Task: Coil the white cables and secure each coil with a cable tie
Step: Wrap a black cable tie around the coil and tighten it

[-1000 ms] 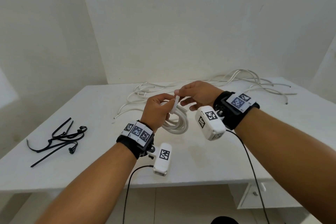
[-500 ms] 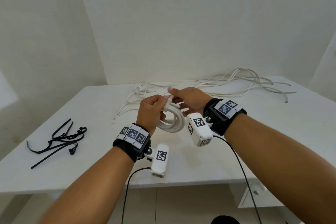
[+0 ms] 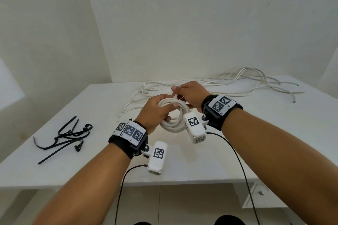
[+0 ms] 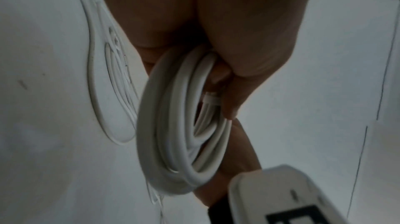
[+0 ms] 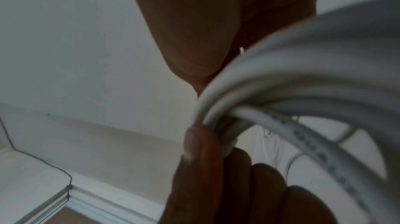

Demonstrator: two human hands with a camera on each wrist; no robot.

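My left hand grips a coil of white cable above the white table, thumb over the top strands and fingers through the loop. A white cable tie sticks up from the coil's top, and my right hand pinches it between thumb and fingers. In the left wrist view the coil hangs from the hand, with the tie's head by the thumb. The right wrist view is filled by blurred coil strands under the palm.
Several loose white cables sprawl across the back of the table, from the middle to the far right. A bunch of black cable ties lies at the left. The table's front edge runs below my wrists.
Both hands drifted a little left and back, still holding the coil and the tie. The coil has tipped more face-on to me, and the tie stands shorter above it.
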